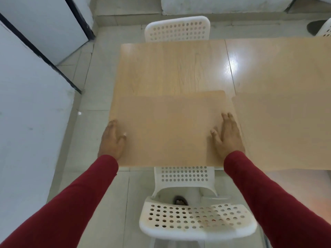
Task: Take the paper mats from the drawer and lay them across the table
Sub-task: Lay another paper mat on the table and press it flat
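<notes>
White chairs [195, 219] flank the table [172, 68]. A mat [170, 129] lies flat at its near edge, long axis left-right, another mat [283, 131] just beside. The left hand [112, 140] and right hand [228, 135] press it, fingers straight.

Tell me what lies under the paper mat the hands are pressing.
Under the paper mat lies the wooden table, bare beyond its far edge. The left hand and right hand rest on it. Whatever else sits beneath is covered.
</notes>
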